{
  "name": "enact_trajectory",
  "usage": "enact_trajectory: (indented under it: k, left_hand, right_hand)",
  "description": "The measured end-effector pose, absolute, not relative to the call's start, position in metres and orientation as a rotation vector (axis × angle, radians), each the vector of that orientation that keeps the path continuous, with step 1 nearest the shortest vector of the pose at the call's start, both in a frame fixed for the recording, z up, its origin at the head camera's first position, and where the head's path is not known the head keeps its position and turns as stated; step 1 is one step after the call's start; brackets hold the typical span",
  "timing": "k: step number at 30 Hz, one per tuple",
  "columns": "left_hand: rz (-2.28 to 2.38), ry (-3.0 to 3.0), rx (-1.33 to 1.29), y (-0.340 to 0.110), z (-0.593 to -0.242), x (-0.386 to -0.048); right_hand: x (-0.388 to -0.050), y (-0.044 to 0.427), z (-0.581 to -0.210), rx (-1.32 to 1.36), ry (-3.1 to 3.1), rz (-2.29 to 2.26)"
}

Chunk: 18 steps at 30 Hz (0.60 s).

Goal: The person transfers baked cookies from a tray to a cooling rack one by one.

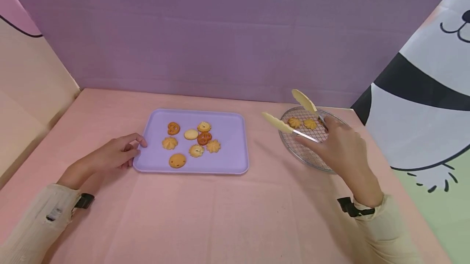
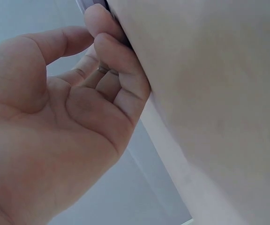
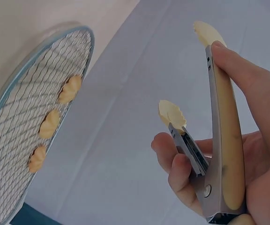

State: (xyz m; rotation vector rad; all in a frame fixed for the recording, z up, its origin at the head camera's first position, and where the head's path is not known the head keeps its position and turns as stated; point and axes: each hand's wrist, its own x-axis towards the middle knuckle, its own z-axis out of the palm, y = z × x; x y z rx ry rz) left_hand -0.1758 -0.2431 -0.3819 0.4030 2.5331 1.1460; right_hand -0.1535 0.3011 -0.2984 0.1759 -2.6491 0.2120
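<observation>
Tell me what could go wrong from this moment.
Three cookies sit in a row on the wire rack, so the tongs, spread in the right hand, could nudge a neighbour while closing on one.

On the purple tray, several cookies crowd around a pretzel; anything set down there might knock them.

The left hand is at the tray's left edge, so a push could slide the tray.

The tongs [image 1: 286, 127] are pale yellow and silver, the tray [image 1: 233, 137] plain lilac, the biscuits [image 1: 177, 160] golden, the pretzels [image 1: 174, 128] brown, the rack [image 1: 306, 149] a silvery criss-cross mesh, the tabletop [image 1: 220, 219] pink, the backdrop [image 1: 220, 43] purple, the sleeves [image 1: 40, 223] cream, and the panda [image 1: 426, 78] black and white
</observation>
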Motion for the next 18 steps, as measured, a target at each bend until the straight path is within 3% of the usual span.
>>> enact_trajectory:
  k: [18]
  left_hand:
    - [1.169,2.507,0.394,-0.244,-0.383,-0.177]
  right_hand:
    - [-0.142,0.258,-0.315,0.387,-2.611,0.126]
